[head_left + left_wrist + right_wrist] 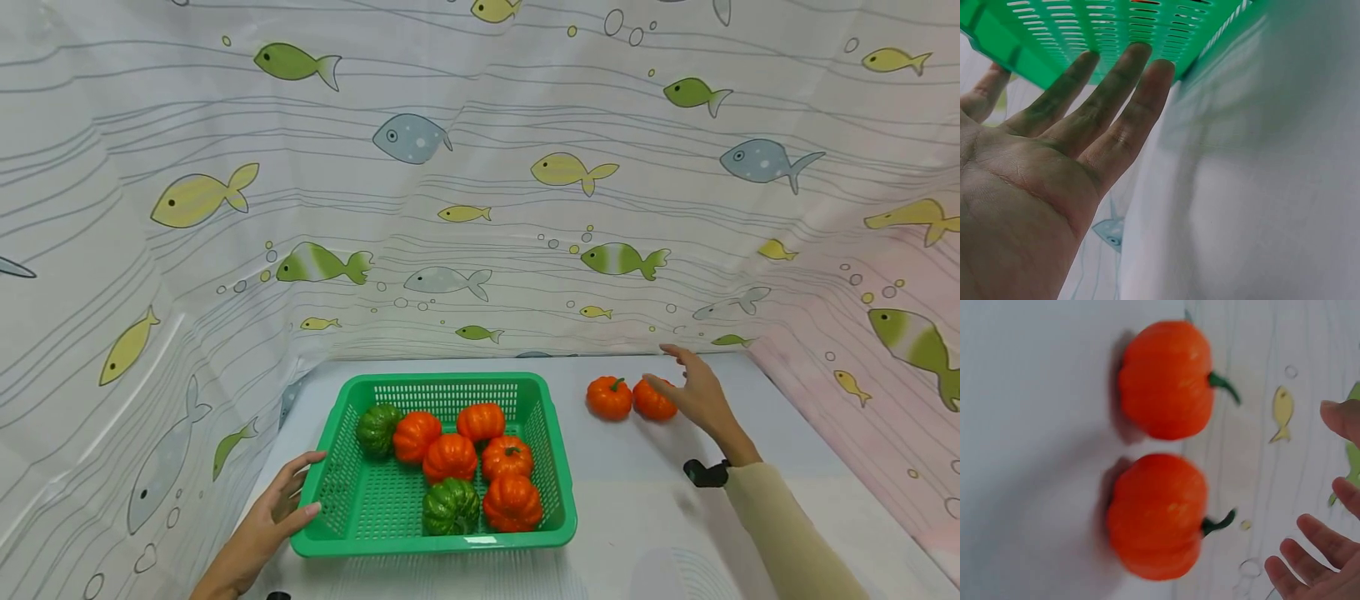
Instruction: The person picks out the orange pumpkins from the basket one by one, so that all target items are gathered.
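Note:
My left hand is at the left side of a green plastic basket, thumb and fingertips right at its rim. In the left wrist view its fingers stretch out straight against the slotted wall. Inside the basket lie several orange pumpkins and two green pumpkins. On the table to the right, two small orange pumpkins with green stems, a left one and a right one, sit side by side. My right hand hovers over the right one, fingers spread and holding nothing.
The white table runs back to a fish-printed sheet, which also hangs along the left and right sides. A dark wrist device is on my right wrist.

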`<action>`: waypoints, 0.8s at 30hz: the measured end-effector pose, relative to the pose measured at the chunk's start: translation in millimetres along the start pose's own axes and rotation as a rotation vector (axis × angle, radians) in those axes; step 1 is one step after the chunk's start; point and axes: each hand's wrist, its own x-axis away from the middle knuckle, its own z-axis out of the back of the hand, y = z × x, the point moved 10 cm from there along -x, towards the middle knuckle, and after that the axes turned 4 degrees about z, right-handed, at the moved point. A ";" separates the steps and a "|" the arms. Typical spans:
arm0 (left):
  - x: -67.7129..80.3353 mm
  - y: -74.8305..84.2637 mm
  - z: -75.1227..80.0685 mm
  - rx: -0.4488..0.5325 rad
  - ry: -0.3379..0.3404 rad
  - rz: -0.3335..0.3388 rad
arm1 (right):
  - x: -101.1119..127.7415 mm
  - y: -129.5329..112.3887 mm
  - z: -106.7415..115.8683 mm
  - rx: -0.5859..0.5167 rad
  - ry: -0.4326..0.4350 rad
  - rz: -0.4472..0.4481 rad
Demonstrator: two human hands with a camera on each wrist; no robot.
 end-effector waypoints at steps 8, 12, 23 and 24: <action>1.0 1.7 -0.9 0.002 -0.004 -0.001 | -8.2 -57.9 0.6 -0.067 0.000 0.111; 0.5 -0.6 0.3 -0.010 0.006 0.008 | -10.9 -85.8 -4.0 -0.087 -0.018 0.171; 1.8 1.1 -0.8 0.007 -0.011 -0.013 | -13.0 -157.8 -25.0 -0.173 -0.092 0.287; 1.8 0.9 -0.6 0.009 -0.008 -0.005 | -13.2 -164.4 -27.0 -0.175 -0.097 0.309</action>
